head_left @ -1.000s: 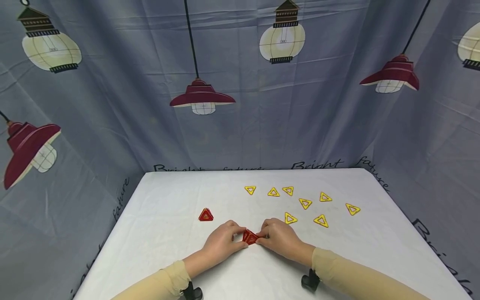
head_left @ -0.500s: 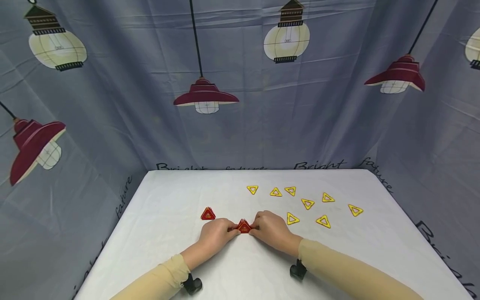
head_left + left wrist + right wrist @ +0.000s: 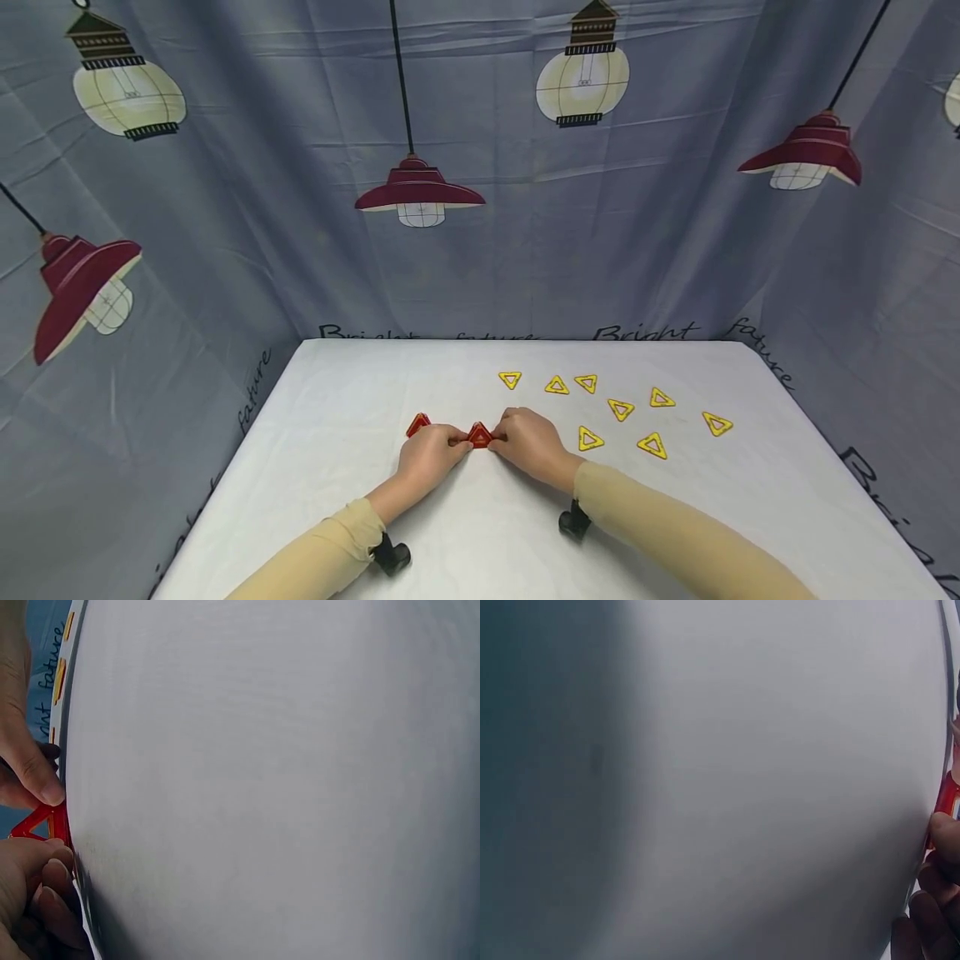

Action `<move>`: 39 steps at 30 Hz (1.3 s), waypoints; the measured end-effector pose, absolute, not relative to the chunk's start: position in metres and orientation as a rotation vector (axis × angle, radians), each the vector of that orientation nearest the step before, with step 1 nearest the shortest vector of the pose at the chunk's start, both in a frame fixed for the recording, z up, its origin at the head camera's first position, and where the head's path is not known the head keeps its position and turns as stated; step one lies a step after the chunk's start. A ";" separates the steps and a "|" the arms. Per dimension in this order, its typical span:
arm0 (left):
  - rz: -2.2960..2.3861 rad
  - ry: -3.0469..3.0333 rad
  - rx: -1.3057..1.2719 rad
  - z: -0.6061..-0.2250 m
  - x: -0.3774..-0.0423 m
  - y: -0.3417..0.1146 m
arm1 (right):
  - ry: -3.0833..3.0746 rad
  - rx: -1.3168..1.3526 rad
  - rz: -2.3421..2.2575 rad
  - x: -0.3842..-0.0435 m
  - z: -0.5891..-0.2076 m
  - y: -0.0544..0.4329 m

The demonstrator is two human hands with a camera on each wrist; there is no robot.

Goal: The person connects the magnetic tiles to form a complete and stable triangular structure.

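A small red pyramid (image 3: 479,435), built of triangular frames, stands on the white table between my two hands. Its left corner is pinched by the thumb and fingers of my left hand (image 3: 426,458), its right corner by those of my right hand (image 3: 531,446). In the left wrist view, red triangle edges (image 3: 58,825) show between both hands' fingertips; the right wrist view catches only a red sliver (image 3: 945,799) beside the right thumb. A second red pyramid (image 3: 417,422) stands just beyond the left hand, which partly covers it.
Several yellow triangular frames (image 3: 557,392) lie flat and scattered across the back and right of the white table (image 3: 360,383). A grey curtain (image 3: 480,275) printed with lamps hangs behind and at both sides.
Both hands have slid the red pyramid away from me and a little left, nearer the second one. It has also turned from a slant to squarely facing me. The yellow triangles stay put.
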State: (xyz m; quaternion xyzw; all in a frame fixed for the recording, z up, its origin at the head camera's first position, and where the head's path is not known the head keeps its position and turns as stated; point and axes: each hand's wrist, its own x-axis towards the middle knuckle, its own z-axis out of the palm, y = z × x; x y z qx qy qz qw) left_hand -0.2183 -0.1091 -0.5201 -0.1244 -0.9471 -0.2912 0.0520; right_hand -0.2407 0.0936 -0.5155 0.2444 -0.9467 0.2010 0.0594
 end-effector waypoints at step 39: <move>-1.042 -2.872 -0.459 -0.505 -0.204 -0.115 | -2.901 0.670 0.624 -0.244 -0.506 0.103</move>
